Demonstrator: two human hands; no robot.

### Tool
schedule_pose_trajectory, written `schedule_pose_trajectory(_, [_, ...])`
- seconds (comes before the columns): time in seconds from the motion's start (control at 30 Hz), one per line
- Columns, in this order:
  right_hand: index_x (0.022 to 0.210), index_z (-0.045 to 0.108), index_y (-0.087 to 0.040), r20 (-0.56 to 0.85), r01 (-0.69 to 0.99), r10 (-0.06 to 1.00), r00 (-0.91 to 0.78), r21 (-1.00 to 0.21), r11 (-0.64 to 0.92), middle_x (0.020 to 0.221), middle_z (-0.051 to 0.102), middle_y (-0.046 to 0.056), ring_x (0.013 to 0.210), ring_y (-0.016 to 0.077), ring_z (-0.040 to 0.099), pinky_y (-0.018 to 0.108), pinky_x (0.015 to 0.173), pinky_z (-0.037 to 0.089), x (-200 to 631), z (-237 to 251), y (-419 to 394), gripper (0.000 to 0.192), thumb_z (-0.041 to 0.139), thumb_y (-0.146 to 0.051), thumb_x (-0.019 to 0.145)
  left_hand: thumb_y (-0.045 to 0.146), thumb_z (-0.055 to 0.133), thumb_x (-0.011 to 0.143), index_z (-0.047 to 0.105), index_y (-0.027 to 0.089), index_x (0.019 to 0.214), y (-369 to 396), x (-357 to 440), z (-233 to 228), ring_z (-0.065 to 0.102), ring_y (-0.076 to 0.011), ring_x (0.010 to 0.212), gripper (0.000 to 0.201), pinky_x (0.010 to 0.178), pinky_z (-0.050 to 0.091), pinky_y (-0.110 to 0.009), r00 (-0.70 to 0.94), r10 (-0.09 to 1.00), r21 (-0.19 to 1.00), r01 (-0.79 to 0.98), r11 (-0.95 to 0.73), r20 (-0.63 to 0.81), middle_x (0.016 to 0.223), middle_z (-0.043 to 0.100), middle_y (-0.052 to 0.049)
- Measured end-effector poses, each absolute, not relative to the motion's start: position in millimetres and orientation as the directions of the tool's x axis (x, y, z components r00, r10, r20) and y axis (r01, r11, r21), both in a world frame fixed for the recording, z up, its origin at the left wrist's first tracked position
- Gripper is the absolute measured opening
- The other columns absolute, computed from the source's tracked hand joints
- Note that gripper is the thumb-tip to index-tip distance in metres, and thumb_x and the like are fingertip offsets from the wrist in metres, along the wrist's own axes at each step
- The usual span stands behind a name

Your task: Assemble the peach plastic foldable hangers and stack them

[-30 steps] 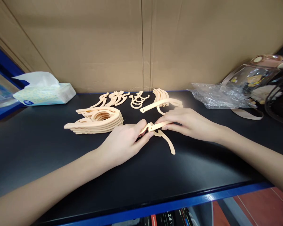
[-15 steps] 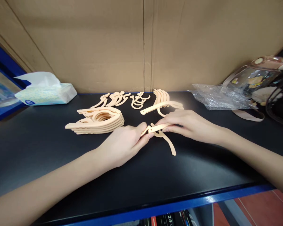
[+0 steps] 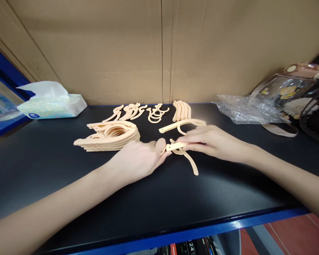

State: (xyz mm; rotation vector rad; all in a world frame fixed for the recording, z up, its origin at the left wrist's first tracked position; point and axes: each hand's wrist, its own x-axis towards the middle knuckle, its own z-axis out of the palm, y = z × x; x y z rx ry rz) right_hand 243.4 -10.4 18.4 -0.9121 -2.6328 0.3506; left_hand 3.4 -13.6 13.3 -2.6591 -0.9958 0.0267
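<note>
A black bench with a blue front edge runs under a wall of brown cardboard. At its middle the two hands meet over a pale peach plastic hanger piece. The left hand is closed narrowly, thumb and fingertips pinching one end of the piece; the right hand is likewise closed on it, holding a short straight bar of it from the other side. A curved arm of the piece trails down from the hands onto the bench.

This looks like the joining step, with two parts being pressed or hinged together between the hands. Judging by the grip, the next move calls for a firm, well-aligned squeeze at the joint, without twisting the thin arm.

Just beyond the right hand lies a loose curved arm. Beyond the left hand sits a stack of finished hangers. Farther back lie rows of small hooks and curved strips. Far off the left hand stands a tissue pack; far off the right hand, crumpled clear plastic and a clear bag.
</note>
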Motion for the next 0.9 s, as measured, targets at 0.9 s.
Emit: schedule_pose_trajectory(0.9, [0.118,0.065,-0.021,0.207,0.586,0.648,-0.733,-0.292,0.756,0.108,0.070,0.004,0.091,0.0180,0.063,0.029,0.076,0.044,236.0,18.0,-13.7,0.033,0.043,-0.035,0.099,0.036,0.039,0.090,0.046,0.019,0.066,-14.0,0.8,13.1,0.051,-0.0156,0.045,0.031,0.046,0.016,-0.025,0.719,0.643,-0.134,0.688,-0.714,0.265,0.054,0.056,0.001])
